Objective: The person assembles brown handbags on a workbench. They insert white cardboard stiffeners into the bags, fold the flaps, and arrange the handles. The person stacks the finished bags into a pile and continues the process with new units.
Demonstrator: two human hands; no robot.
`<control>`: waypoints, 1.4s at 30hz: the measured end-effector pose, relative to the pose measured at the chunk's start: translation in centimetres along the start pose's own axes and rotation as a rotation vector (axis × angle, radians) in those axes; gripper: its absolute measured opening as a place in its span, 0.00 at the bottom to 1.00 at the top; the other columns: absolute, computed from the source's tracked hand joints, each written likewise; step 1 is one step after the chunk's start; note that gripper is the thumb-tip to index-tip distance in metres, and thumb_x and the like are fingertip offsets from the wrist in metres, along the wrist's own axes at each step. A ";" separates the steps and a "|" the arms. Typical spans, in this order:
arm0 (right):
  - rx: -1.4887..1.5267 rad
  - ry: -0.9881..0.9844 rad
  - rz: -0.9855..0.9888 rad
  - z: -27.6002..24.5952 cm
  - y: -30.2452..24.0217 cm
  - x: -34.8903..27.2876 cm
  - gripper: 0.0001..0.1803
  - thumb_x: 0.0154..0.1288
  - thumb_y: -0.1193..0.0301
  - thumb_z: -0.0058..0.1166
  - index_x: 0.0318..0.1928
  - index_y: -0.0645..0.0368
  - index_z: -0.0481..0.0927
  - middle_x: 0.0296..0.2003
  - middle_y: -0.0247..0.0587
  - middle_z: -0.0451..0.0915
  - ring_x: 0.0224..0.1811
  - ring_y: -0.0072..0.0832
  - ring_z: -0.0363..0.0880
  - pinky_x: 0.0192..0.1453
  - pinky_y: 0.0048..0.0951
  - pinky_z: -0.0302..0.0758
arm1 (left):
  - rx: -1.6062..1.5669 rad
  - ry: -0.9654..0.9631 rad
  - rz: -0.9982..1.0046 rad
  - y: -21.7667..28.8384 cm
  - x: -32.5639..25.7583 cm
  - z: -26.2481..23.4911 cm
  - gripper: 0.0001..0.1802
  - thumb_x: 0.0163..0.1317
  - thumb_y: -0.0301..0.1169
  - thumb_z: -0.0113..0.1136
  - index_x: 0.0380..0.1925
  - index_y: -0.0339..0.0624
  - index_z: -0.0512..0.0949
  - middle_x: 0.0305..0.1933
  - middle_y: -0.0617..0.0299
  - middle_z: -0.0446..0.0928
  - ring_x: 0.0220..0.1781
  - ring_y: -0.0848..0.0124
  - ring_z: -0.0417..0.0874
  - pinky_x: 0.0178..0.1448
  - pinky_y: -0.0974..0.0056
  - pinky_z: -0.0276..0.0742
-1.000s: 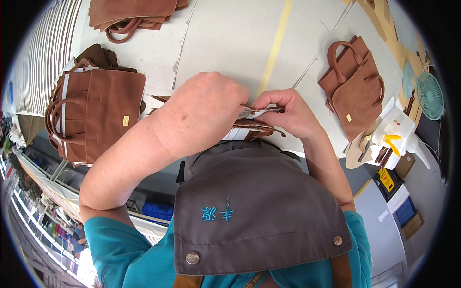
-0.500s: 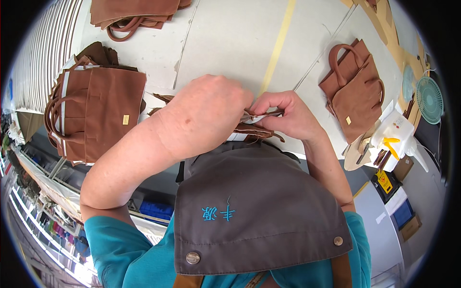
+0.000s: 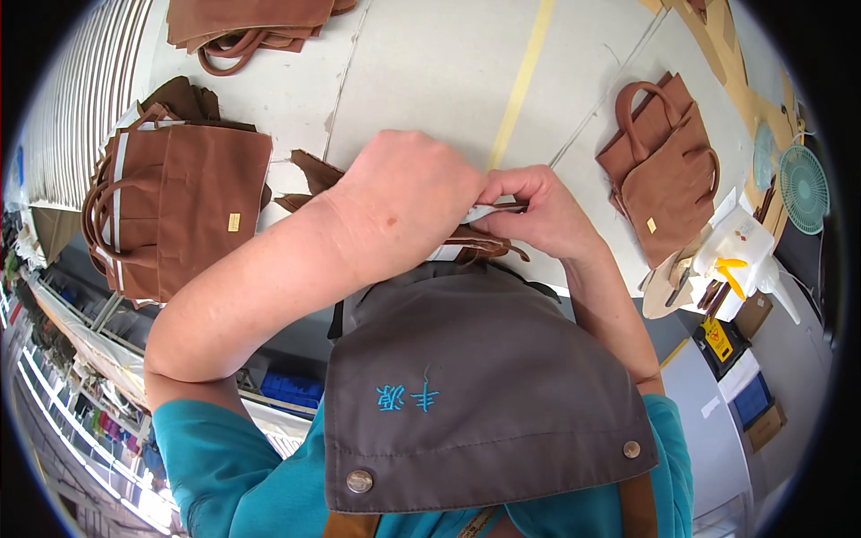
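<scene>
My right hand (image 3: 543, 211) pinches the edge of a brown bag piece (image 3: 480, 244) between thumb and fingers; a pale strip (image 3: 484, 212) shows along that edge. Curled over the same work, my left hand (image 3: 417, 188) is closed and meets the right at the fingertips. Its back hides its fingers and whatever they hold. More dark brown material (image 3: 314, 170) sticks out to the left from beneath the left wrist. The work lies at the table's near edge, just beyond my grey apron (image 3: 484, 377).
On the pale table (image 3: 430, 72), brown bag panels with handles (image 3: 197, 197) lie stacked at left, with another stack (image 3: 251, 18) at far left. Further brown panels (image 3: 668, 170) lie at right, beside a white container (image 3: 735, 238) and a yellow-handled tool (image 3: 731, 273).
My left hand has shifted right and slightly away from me, closer to the right hand. More of the dark brown material now shows left of the wrist. The right hand keeps its pinch.
</scene>
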State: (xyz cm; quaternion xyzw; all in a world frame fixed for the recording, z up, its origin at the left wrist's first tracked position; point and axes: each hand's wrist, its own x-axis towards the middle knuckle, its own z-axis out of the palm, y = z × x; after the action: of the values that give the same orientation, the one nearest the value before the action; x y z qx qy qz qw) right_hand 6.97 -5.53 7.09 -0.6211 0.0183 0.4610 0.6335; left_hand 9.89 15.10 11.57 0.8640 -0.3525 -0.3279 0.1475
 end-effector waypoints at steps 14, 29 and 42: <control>0.244 0.272 -0.039 0.6 1.8 2.0 0.07 0.62 0.81 0.60 0.41 0.64 0.83 0.33 0.32 0.84 0.33 0.14 0.80 0.37 0.18 0.77 | -0.214 0.589 -0.004 -3.2 -0.3 0.1 0.09 0.52 0.27 0.69 0.34 0.41 0.82 0.32 0.61 0.80 0.37 0.61 0.79 0.40 0.57 0.76; -0.293 0.601 -0.544 -0.4 2.8 0.1 0.11 0.55 0.77 0.67 0.39 0.58 0.82 0.36 0.37 0.80 0.42 0.29 0.78 0.47 0.29 0.76 | -0.473 0.451 -0.177 -3.5 -0.1 2.0 0.11 0.66 0.33 0.60 0.36 0.35 0.82 0.31 0.56 0.79 0.33 0.60 0.79 0.38 0.61 0.74; -0.721 0.680 -0.515 0.5 1.3 3.4 0.11 0.51 0.69 0.69 0.35 0.51 0.81 0.29 0.27 0.81 0.39 0.30 0.74 0.56 0.36 0.63 | -0.717 0.537 -0.226 -5.0 2.7 3.4 0.08 0.63 0.32 0.64 0.35 0.38 0.82 0.33 0.57 0.80 0.34 0.59 0.81 0.40 0.60 0.77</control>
State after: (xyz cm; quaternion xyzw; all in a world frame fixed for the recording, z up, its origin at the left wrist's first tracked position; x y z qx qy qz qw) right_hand 7.83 -3.50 4.18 -0.8966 -0.0896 0.0419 0.4316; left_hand 11.59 16.70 5.34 0.8457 -0.0699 -0.2075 0.4867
